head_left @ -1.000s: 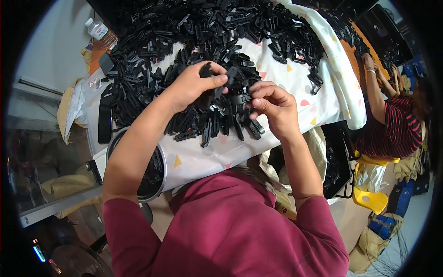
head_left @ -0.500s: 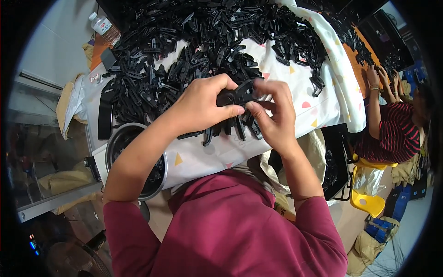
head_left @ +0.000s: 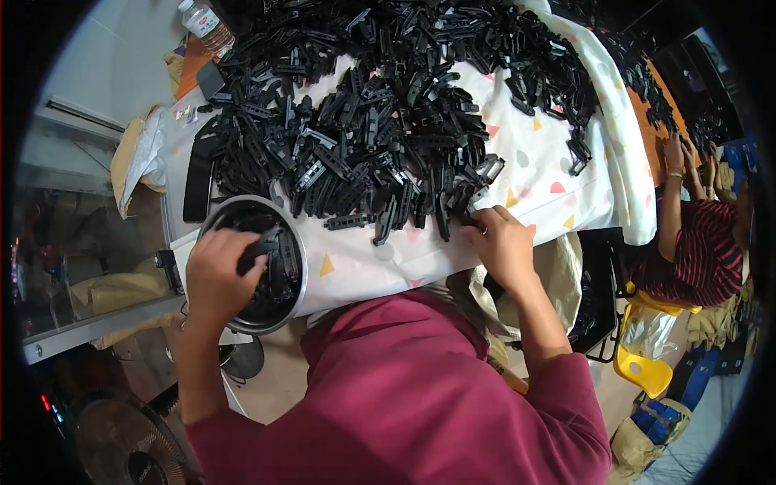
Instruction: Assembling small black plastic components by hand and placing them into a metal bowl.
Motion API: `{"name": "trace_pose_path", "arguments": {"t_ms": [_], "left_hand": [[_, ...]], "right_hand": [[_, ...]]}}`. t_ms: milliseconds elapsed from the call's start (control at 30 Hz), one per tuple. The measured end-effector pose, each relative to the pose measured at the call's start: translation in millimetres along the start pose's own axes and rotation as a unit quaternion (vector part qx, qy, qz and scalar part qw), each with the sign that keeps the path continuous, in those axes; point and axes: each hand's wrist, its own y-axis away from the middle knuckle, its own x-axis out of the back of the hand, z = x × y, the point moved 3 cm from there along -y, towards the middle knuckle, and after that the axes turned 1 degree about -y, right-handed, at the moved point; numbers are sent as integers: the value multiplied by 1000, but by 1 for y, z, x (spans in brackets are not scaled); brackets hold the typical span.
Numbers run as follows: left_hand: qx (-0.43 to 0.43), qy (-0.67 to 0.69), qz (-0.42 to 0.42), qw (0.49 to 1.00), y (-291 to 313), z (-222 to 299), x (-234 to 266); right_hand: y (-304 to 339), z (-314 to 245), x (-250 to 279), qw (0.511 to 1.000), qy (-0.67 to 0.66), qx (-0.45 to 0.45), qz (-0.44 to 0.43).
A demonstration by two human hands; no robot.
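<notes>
My left hand (head_left: pixel 220 271) is over a round metal bowl (head_left: pixel 301 242) at the left front of the table, its fingers closed on a black plastic clip (head_left: pixel 257 249). More black parts (head_left: pixel 284 263) lie inside the bowl. Near the table's front edge, to the right, is my right hand (head_left: pixel 505 246). Its fingers are curled in at the border of a wide heap of black plastic clips (head_left: pixel 347 153). Whatever those fingertips pinch, if anything, is hidden.
A white patterned cloth (head_left: pixel 364 257) covers the table. A dark phone (head_left: pixel 199 182) lies left of the heap, with a plastic bottle (head_left: pixel 208 28) behind. An open sack (head_left: pixel 566 279) hangs below the right edge. At the right, a person in a striped shirt (head_left: pixel 703 255) works at another table.
My hands were together over the heap, handling a black clip. Now the left has moved down-left to the bowl with a clip, and the right has dropped to the heap's near edge.
</notes>
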Motion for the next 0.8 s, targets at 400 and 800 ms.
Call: {"name": "trace_pose_path", "arguments": {"t_ms": [400, 800], "left_hand": [[-37, 127, 33, 991, -44, 100, -84], [146, 740, -111, 647, -45, 88, -100]], "right_hand": [[-6, -14, -24, 987, 142, 60, 42], [4, -38, -9, 719, -689, -72, -56]]}}
